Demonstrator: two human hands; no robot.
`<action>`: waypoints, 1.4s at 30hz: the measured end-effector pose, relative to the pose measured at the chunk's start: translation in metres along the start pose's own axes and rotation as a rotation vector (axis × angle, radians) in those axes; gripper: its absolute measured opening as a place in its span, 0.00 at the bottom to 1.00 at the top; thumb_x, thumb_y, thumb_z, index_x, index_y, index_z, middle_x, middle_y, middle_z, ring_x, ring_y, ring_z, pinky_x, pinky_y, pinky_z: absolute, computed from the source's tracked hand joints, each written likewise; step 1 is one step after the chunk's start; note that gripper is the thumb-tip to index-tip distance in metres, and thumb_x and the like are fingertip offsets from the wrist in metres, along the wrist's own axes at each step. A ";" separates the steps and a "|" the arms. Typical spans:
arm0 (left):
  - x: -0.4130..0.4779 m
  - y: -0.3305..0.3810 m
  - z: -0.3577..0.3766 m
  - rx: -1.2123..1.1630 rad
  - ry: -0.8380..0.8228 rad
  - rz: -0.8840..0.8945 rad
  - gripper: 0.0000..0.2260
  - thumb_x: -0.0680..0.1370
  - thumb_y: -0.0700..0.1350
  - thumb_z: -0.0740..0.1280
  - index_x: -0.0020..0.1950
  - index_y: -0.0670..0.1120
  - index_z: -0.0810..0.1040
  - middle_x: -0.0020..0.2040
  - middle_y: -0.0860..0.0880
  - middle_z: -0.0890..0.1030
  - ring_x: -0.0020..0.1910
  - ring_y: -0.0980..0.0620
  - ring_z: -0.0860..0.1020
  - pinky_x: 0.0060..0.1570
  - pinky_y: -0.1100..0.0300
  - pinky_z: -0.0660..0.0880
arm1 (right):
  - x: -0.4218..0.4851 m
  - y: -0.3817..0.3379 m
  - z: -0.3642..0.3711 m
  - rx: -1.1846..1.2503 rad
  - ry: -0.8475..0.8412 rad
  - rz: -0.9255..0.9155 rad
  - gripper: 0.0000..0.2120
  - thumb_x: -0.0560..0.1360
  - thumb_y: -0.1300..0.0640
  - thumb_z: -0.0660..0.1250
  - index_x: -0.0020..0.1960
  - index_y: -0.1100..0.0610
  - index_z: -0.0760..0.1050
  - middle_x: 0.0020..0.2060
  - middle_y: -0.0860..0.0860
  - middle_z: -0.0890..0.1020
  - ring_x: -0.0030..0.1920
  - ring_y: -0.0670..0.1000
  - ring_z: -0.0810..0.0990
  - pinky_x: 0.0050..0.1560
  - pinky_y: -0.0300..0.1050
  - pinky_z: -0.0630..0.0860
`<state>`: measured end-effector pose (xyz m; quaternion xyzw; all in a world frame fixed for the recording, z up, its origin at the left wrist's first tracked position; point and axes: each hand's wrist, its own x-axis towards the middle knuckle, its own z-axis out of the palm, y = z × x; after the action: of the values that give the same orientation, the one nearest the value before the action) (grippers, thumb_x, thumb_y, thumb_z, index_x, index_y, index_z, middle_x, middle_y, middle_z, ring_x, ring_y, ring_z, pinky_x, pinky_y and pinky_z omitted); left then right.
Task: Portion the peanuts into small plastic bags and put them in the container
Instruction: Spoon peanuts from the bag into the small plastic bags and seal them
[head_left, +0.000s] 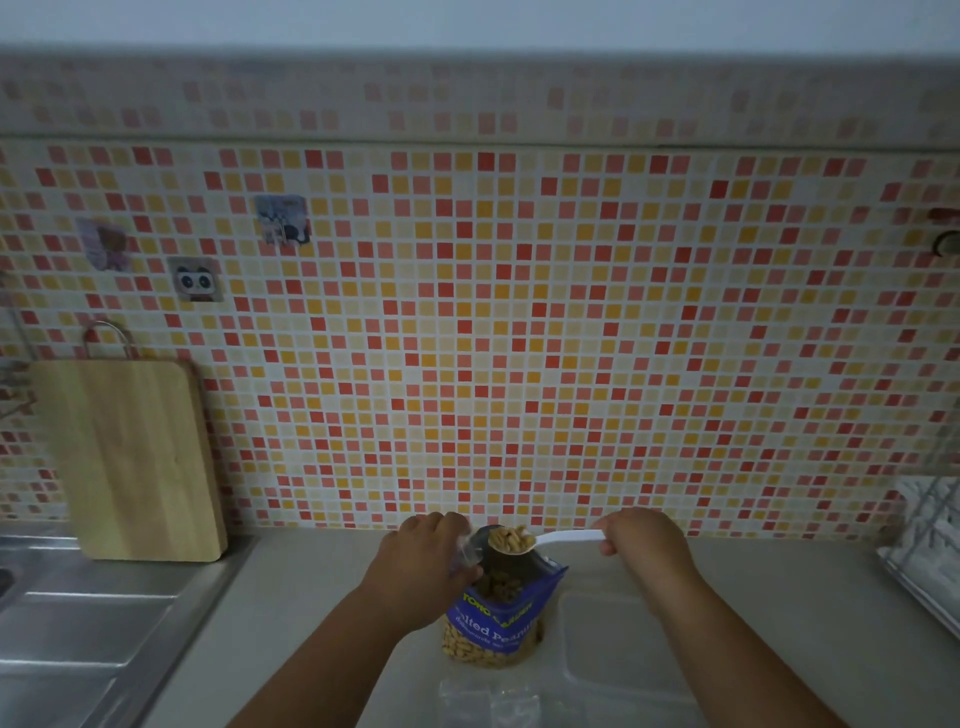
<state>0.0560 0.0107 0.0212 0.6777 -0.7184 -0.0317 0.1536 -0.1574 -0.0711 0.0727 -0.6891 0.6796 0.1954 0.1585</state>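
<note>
Pointing left, loaded spoon (543, 540) in right hand (641, 540), left hand (431, 548) holding small bag (467, 550)

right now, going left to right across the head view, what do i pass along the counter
cutting board → left hand gripping a small plastic bag → peanut bag → right hand holding the spoon → dish rack

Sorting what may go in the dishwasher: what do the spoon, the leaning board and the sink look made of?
Spoon: white, smooth, probably plastic, with a thin one-piece handle. Board: pale wood or bamboo, matte, with lengthwise grain showing. Sink: grey metal, likely stainless steel, with a dull sheen and pressed ridges.
</note>
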 end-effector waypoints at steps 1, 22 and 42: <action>0.002 0.002 0.000 0.021 -0.001 0.007 0.23 0.76 0.59 0.62 0.68 0.52 0.65 0.65 0.52 0.73 0.63 0.50 0.70 0.60 0.55 0.68 | 0.000 0.000 -0.004 -0.003 -0.003 0.007 0.22 0.80 0.57 0.55 0.73 0.56 0.62 0.68 0.55 0.70 0.66 0.55 0.71 0.66 0.46 0.68; 0.023 0.024 0.011 -0.334 0.055 -0.050 0.20 0.77 0.56 0.62 0.65 0.49 0.66 0.59 0.50 0.74 0.56 0.49 0.72 0.55 0.54 0.72 | -0.081 -0.041 -0.037 0.157 0.754 -0.501 0.12 0.74 0.60 0.62 0.55 0.54 0.79 0.46 0.53 0.79 0.48 0.51 0.73 0.49 0.44 0.73; 0.006 -0.003 0.017 -0.426 -0.093 -0.164 0.17 0.77 0.56 0.61 0.62 0.49 0.65 0.58 0.44 0.76 0.53 0.45 0.76 0.52 0.50 0.77 | -0.026 -0.068 0.053 0.298 0.279 -0.123 0.13 0.75 0.61 0.63 0.59 0.58 0.76 0.55 0.55 0.80 0.54 0.54 0.79 0.49 0.43 0.75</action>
<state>0.0547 0.0015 0.0056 0.6839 -0.6444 -0.2261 0.2567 -0.0919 -0.0209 0.0360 -0.7185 0.6730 -0.0148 0.1747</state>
